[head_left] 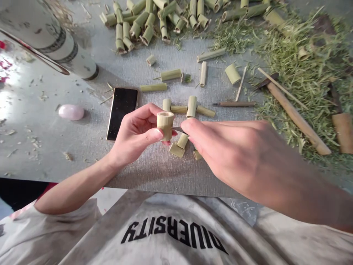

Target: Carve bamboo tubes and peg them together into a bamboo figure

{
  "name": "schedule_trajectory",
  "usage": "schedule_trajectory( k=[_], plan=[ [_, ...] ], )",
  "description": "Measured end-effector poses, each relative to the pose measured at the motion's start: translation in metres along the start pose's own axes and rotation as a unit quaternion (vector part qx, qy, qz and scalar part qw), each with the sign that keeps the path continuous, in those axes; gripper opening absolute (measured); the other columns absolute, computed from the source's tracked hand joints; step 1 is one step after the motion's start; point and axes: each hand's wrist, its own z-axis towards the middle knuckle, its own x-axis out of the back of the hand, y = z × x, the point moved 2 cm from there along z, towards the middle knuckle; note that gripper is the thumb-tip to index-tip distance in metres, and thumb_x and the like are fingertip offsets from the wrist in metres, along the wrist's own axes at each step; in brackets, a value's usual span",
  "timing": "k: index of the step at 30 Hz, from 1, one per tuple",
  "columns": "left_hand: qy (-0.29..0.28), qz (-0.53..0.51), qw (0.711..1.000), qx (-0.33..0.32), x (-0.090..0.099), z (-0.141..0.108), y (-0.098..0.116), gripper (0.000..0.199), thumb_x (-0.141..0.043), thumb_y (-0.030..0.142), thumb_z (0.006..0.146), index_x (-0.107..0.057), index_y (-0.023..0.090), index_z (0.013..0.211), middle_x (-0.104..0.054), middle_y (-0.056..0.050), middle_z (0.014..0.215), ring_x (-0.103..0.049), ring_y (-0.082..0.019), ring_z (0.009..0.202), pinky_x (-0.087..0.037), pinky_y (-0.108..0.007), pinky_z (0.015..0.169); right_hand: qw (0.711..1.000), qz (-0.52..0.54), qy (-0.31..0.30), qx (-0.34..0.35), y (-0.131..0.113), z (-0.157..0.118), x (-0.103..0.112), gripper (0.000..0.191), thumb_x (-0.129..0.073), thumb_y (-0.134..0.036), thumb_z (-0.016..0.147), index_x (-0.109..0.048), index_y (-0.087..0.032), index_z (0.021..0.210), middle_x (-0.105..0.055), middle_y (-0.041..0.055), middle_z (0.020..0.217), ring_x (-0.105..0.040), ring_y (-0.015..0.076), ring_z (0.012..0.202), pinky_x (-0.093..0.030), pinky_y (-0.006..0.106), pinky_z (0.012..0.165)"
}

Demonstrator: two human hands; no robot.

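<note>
My left hand [138, 134] pinches a short hollow bamboo piece [165, 127] between thumb and fingers, its open end facing up toward me. From the right, my right hand [234, 147] is closed around a small knife [179, 129], most of which the fingers hide. The blade's tip is at the right side of the bamboo piece. Just beyond and below the hands lie bamboo pieces joined crosswise [191, 106], partly covered. A smaller joined bamboo piece [177, 150] shows under the right hand.
A phone [122, 113] and a pink oval object [71, 112] lie to the left. A thin carving tool [234, 104], a hammer [298, 114] and bamboo shavings [286, 59] are at right. Cut bamboo lengths [143, 22] are piled at the back. A tall patterned cylinder [55, 40] stands back left.
</note>
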Motion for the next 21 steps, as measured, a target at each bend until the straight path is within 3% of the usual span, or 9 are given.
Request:
schedule_trajectory(
  k=[4, 6, 8, 11, 12, 14, 17, 19, 21],
  plan=[
    [0.025, 0.038, 0.998, -0.041, -0.002, -0.003, 0.004, 0.037, -0.094, 0.056, 0.094, -0.074, 0.026, 0.103, -0.08, 0.001, 0.088, -0.074, -0.015, 0.072, -0.065, -0.03, 0.067, 0.995, 0.096, 0.011, -0.028, 0.0, 0.003, -0.006, 0.011, -0.06, -0.022, 0.108, -0.064, -0.029, 0.101, -0.053, -0.0009, 0.063, -0.036, 0.0193, 0.051, -0.017, 0.04, 0.055],
    [0.049, 0.082, 0.993, -0.068, 0.0, -0.005, 0.007, 0.035, -0.097, 0.053, 0.092, -0.075, 0.028, 0.102, -0.078, 0.001, 0.091, -0.075, -0.016, 0.077, -0.066, -0.033, 0.074, 0.978, 0.199, -0.018, -0.059, 0.005, 0.007, -0.012, 0.013, -0.06, -0.027, 0.109, -0.058, -0.028, 0.097, -0.054, -0.0032, 0.061, -0.04, 0.0171, 0.049, -0.022, 0.038, 0.053],
    [0.067, 0.135, 0.983, -0.108, 0.005, -0.007, 0.01, 0.034, -0.099, 0.053, 0.089, -0.076, 0.029, 0.101, -0.079, 0.0, 0.095, -0.079, -0.02, 0.088, -0.067, -0.038, 0.084, 0.931, 0.34, -0.083, -0.099, 0.01, 0.012, -0.019, 0.018, -0.056, -0.031, 0.113, -0.053, -0.027, 0.096, -0.062, -0.0038, 0.065, -0.05, 0.015, 0.05, -0.032, 0.034, 0.051],
    [0.064, 0.195, 0.967, -0.154, 0.012, -0.009, 0.011, 0.032, -0.098, 0.051, 0.091, -0.078, 0.031, 0.105, -0.082, -0.002, 0.103, -0.081, -0.024, 0.101, -0.068, -0.043, 0.094, 0.82, 0.529, -0.177, -0.13, 0.014, 0.018, -0.029, 0.016, -0.05, -0.035, 0.116, -0.051, -0.026, 0.101, -0.061, -0.0066, 0.066, -0.051, 0.012, 0.048, -0.041, 0.029, 0.049],
    [0.062, 0.205, 0.964, -0.157, 0.014, -0.009, 0.012, 0.029, -0.097, 0.047, 0.092, -0.078, 0.031, 0.108, -0.082, -0.002, 0.104, -0.08, -0.024, 0.102, -0.068, -0.043, 0.093, 0.811, 0.542, -0.183, -0.126, 0.015, 0.018, -0.03, 0.016, -0.049, -0.035, 0.116, -0.051, -0.026, 0.103, -0.06, -0.0073, 0.066, -0.05, 0.0114, 0.048, -0.042, 0.028, 0.049],
    [0.053, 0.204, 0.963, -0.169, 0.015, -0.007, 0.013, 0.027, -0.097, 0.04, 0.093, -0.079, 0.03, 0.11, -0.082, -0.002, 0.102, -0.08, -0.021, 0.094, -0.068, -0.037, 0.083, 0.877, 0.455, -0.127, -0.091, 0.017, 0.017, -0.032, 0.015, -0.048, -0.031, 0.117, -0.052, -0.024, 0.104, -0.059, -0.0072, 0.067, -0.05, 0.0105, 0.05, -0.04, 0.026, 0.051],
    [0.026, 0.169, 0.966, -0.193, 0.012, -0.002, 0.019, 0.024, -0.098, 0.033, 0.091, -0.079, 0.024, 0.104, -0.077, -0.001, 0.086, -0.073, -0.015, 0.07, -0.06, -0.027, 0.058, 0.993, 0.117, 0.015, 0.024, 0.013, 0.012, -0.029, 0.014, -0.047, -0.017, 0.116, -0.06, -0.021, 0.113, -0.064, -0.0036, 0.074, -0.055, 0.0118, 0.059, -0.033, 0.028, 0.056],
    [0.003, 0.149, 0.972, -0.18, 0.008, 0.001, 0.021, 0.022, -0.096, 0.034, 0.094, -0.078, 0.022, 0.099, -0.073, 0.0, 0.078, -0.068, -0.012, 0.06, -0.053, -0.024, 0.049, 0.99, -0.088, 0.069, 0.091, 0.008, 0.008, -0.029, 0.021, -0.044, -0.012, 0.116, -0.064, -0.019, 0.121, -0.069, 0.0001, 0.082, -0.059, 0.0141, 0.066, -0.033, 0.03, 0.06],
    [-0.005, 0.145, 0.976, -0.161, 0.007, 0.003, 0.021, 0.022, -0.093, 0.037, 0.098, -0.077, 0.022, 0.098, -0.072, -0.001, 0.076, -0.067, -0.012, 0.059, -0.051, -0.024, 0.047, 0.975, -0.167, 0.082, 0.119, 0.007, 0.007, -0.028, 0.024, -0.042, -0.012, 0.118, -0.065, -0.018, 0.123, -0.071, 0.0029, 0.088, -0.061, 0.0157, 0.072, -0.036, 0.031, 0.063]
  ],
)
